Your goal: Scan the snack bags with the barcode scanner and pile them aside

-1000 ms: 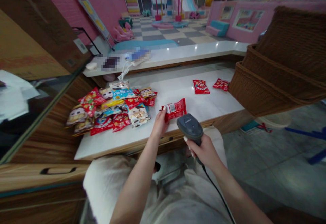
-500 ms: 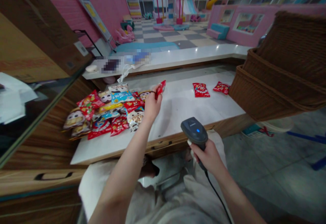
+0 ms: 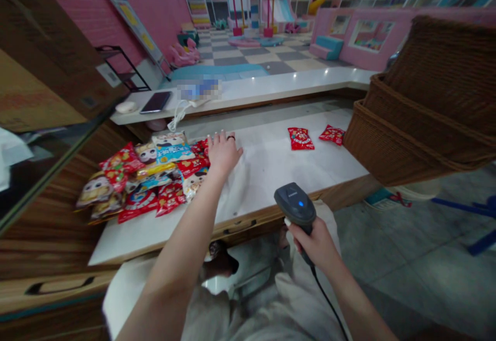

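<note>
My left hand (image 3: pixel 223 154) lies palm down at the right edge of a pile of snack packets, its fingers stretched out and slightly spread. Whatever is beneath the palm is hidden. Red packets (image 3: pixel 192 165), a blue-and-white packet (image 3: pixel 175 153) and brown-and-white packets with cartoon faces (image 3: pixel 94 188) make up the pile on the white desk (image 3: pixel 263 165). Wrapped round the handle of a dark grey barcode scanner (image 3: pixel 295 204) is my right hand (image 3: pixel 318 241). A blue light glows on the scanner's top, and its cord hangs down.
Two red packets (image 3: pixel 301 138) (image 3: pixel 332 134) lie apart toward the right, near stacked wicker baskets (image 3: pixel 418 119). On the raised ledge (image 3: pixel 240 91) are a phone (image 3: pixel 156 102) and a white cable (image 3: pixel 178 115). A cardboard box (image 3: pixel 50 46) stands at the left.
The red packet that my left hand held up no longer shows in its fingers. That hand has lowered to the pile's edge and opened. My right hand keeps the scanner in much the same place.
</note>
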The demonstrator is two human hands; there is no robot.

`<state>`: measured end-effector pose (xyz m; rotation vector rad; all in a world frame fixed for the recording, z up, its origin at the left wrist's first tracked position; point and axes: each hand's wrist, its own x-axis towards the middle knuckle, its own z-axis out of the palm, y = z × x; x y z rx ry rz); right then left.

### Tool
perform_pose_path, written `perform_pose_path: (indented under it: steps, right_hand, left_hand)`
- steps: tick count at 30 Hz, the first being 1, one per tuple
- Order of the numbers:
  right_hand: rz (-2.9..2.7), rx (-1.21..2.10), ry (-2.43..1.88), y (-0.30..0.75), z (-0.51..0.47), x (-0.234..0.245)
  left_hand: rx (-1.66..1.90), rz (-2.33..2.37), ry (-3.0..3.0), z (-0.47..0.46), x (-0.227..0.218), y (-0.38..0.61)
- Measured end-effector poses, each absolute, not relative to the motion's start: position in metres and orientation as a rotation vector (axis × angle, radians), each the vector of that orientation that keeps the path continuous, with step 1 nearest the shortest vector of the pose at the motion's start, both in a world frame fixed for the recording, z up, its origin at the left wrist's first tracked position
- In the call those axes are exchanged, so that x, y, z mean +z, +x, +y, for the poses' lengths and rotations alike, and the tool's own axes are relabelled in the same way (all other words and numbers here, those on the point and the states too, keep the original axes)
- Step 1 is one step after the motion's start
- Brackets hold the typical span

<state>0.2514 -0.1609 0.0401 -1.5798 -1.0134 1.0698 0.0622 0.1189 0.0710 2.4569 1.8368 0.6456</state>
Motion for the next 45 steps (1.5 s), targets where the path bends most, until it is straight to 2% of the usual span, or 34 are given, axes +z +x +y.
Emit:
perform_pose_path:
  steps: [9, 14, 19, 22, 25, 31, 36, 45]
  right_hand:
    - [-0.952, 1.03, -1.58, 0.274, -0.161, 0.029]
    - [-0.887, 0.999, -1.621, 0.29, -0.163, 0.025]
    - [-0.813, 0.992, -1.641, 0.296, -0.165, 0.019]
    - [-0.831, 0.979, -1.637, 0.296, -0.166, 0.018]
    - [-0.882, 0.95, -1.626, 0.295, -0.167, 0.021]
    - [-0.922, 0.993, -1.595, 0.281, -0.168, 0.029]
    - [-0.969, 1.044, -1.552, 0.262, -0.168, 0.037]
    - [-1.078, 1.043, -1.503, 0.235, -0.171, 0.03]
  left_hand:
    - [0.681, 1.065, 2.551, 0.122, 0.02, 0.215]
    - [0.576, 1.103, 2.528, 0.133, 0.004, 0.283]
    - [0.454, 1.083, 2.591, 0.148, -0.003, 0.304]
    - [0.469, 1.03, 2.548, 0.152, -0.008, 0.297]
    - [0.662, 0.966, 2.39, 0.145, -0.011, 0.278]
    - [1.104, 0.764, 1.553, 0.093, -0.004, 0.202]
    - [1.118, 0.819, 0.72, 0.044, 0.002, 0.134]
    - [1.221, 0.911, 0.265, 0.016, 0.003, 0.084]
